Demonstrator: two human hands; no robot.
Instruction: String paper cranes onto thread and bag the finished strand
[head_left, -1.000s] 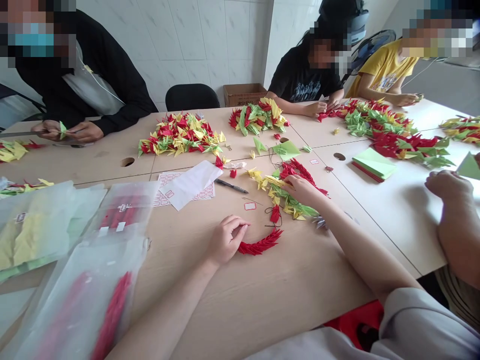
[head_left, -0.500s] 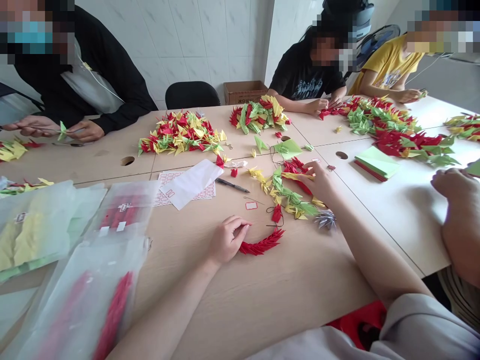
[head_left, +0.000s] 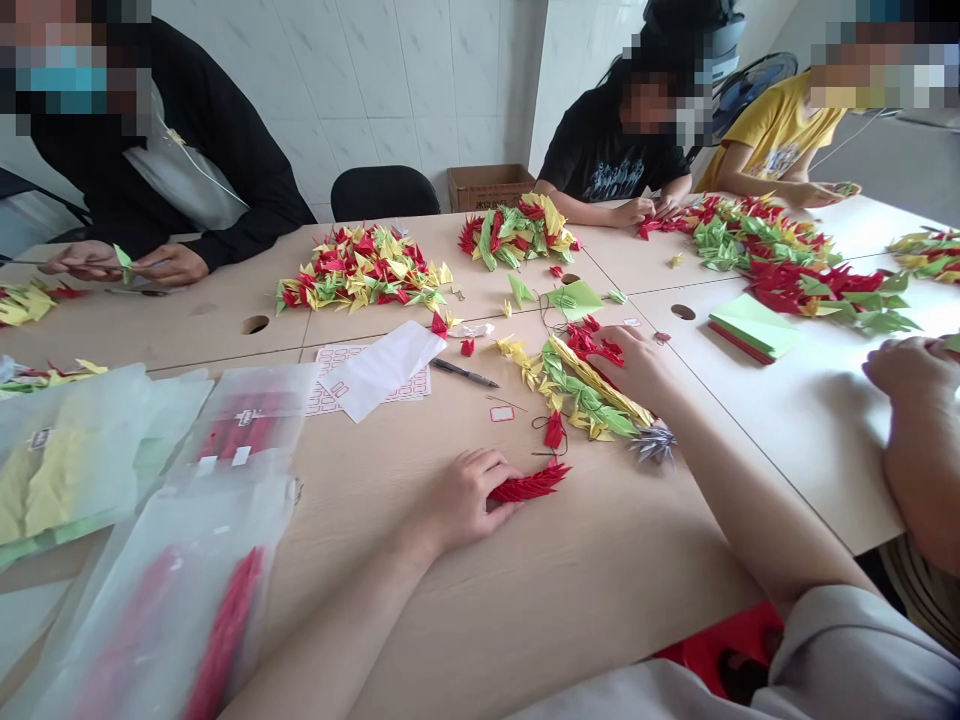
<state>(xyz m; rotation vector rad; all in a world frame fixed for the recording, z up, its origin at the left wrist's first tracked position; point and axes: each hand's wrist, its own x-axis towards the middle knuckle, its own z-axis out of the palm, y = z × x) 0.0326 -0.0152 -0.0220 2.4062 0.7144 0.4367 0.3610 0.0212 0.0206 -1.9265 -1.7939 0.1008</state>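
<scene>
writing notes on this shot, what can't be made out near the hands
In the head view:
- Left end of the red strand: behind the left hand
- Whether the right hand grips the red pieces: that hand hides it
- Any wording on the red-bordered label: too small

The left hand (head_left: 476,500) hides one end of a red paper chain (head_left: 532,483). The bottom edge cuts off a cloudy bag (head_left: 199,525). A label (head_left: 39,438) is too small to read.
</scene>
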